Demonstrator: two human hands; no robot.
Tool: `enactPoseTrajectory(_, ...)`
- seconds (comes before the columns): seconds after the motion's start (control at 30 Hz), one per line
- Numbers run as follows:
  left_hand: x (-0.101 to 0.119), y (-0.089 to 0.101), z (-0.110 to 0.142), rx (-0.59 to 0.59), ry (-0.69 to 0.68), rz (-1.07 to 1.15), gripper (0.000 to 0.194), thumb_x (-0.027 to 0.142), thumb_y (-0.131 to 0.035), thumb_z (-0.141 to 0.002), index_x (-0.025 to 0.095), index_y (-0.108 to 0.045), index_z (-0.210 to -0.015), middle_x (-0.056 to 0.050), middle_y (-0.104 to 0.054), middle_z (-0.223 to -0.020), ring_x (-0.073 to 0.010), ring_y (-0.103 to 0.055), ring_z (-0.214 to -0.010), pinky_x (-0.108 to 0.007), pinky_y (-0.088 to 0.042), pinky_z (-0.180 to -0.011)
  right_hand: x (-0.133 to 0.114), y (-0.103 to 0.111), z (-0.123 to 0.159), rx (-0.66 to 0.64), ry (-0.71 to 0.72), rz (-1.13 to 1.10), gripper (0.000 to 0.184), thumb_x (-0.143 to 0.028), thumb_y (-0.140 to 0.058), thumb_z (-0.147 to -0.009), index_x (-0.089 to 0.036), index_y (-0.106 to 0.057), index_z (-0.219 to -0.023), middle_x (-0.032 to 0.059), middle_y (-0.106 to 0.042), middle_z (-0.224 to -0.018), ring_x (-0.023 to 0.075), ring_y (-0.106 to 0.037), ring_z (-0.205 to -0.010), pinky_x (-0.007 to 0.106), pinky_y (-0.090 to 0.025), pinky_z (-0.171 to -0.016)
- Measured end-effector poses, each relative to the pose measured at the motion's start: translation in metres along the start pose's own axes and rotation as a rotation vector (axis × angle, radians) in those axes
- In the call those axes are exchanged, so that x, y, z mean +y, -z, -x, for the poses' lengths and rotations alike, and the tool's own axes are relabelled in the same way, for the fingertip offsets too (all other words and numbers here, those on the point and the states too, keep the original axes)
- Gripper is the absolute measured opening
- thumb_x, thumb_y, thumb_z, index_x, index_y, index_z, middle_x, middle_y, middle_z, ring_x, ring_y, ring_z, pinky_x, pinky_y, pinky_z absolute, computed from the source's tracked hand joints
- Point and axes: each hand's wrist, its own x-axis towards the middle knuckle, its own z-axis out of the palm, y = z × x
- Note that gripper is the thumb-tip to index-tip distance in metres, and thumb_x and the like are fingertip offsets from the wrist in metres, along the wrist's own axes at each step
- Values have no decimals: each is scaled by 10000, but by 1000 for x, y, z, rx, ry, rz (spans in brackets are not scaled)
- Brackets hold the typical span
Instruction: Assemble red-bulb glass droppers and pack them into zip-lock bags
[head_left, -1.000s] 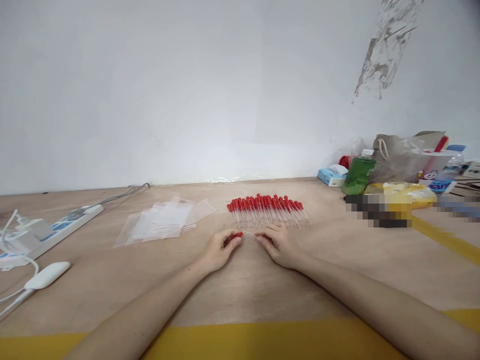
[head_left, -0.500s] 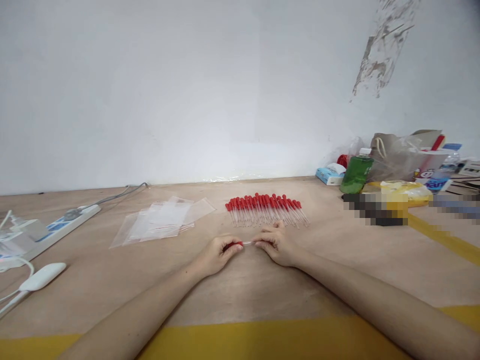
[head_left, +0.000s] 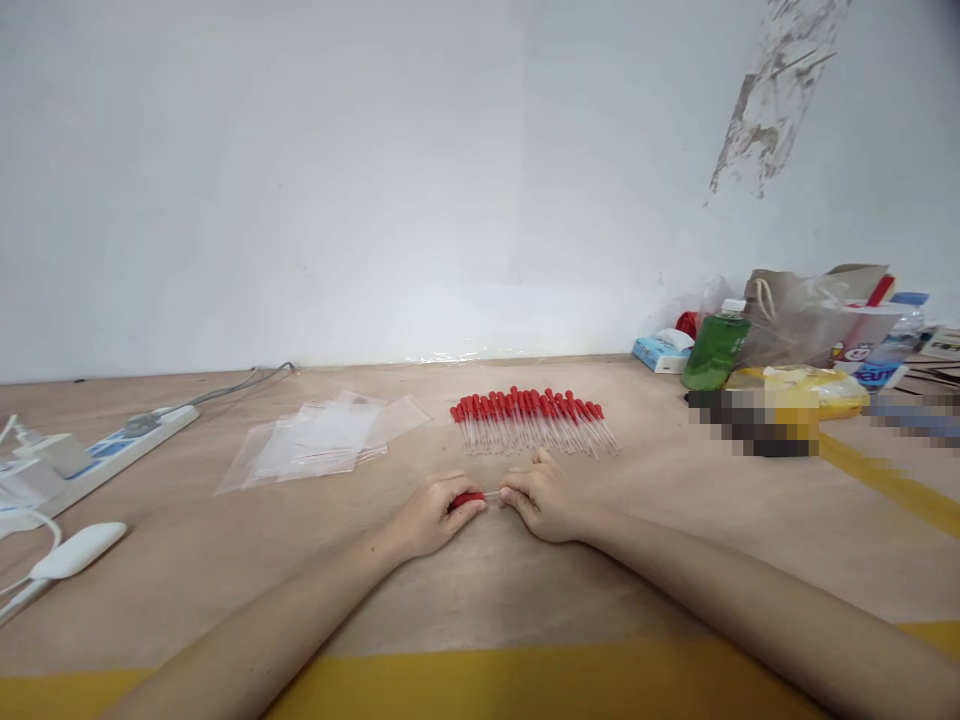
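Observation:
Closed around the red rubber bulb of a dropper (head_left: pixel 470 498), my left hand (head_left: pixel 436 512) rests low over the table. My right hand (head_left: pixel 541 502) pinches the thin clear tube of the same dropper, whose far end is hidden by the fingers. The dropper lies level between both hands. Just beyond them, many similar droppers (head_left: pixel 529 408) are laid side by side in a row, red bulbs toward the wall and clear tubes toward me. Left of that row is a loose, overlapping pile of clear zip bags (head_left: pixel 322 438).
On the left are a white power strip (head_left: pixel 127 440) with plugs and a white corded device (head_left: pixel 81 552). At the right stand a tissue pack (head_left: pixel 661 352), a green bottle (head_left: pixel 716 348), a yellow package (head_left: pixel 814 390) and bags. Yellow tape (head_left: pixel 487 685) runs along the near edge.
My right hand's fingers have curled in more closely around the tube. Both hands have shifted slightly toward me, and the view has moved a little. The dropper row and bags stay put.

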Motion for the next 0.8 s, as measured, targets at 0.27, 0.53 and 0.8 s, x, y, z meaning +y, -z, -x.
enactPoseTrajectory(0.27, 0, 0, -2, 12, -20, -27, 204, 254, -446, -846, 145, -613, -803, -16, -547, -701, -116, -484, -650, -219, -374, -613, 1, -7, -8, -46, -45, -111, 273, -188, -361, -849, -193, -589, -698, -26, -645, -695, 110, -528, -617, 343, -252, -791)
enactPoseTrajectory(0.53, -9, -1, -6, 101, 109, 253, 201, 330, -523, -790, 175, -641, -840, -22, -594, -726, -137, -537, -687, -248, -409, -649, 4, -11, -14, -38, -127, -323, 335, -269, -326, -877, -179, -601, -709, -11, -625, -702, 117, -533, -659, 380, -280, -872)
enactPoseTrajectory(0.8, -23, 8, -24, 567, 526, 889, 321, 324, -648, -657, 192, -392, -800, 57, -519, -679, -92, -585, -648, -251, -491, -671, 2, -14, -7, 168, -38, -399, 299, -305, -435, -837, -194, -494, -1108, 47, -525, -918, 130, -485, -753, 269, -400, -701)
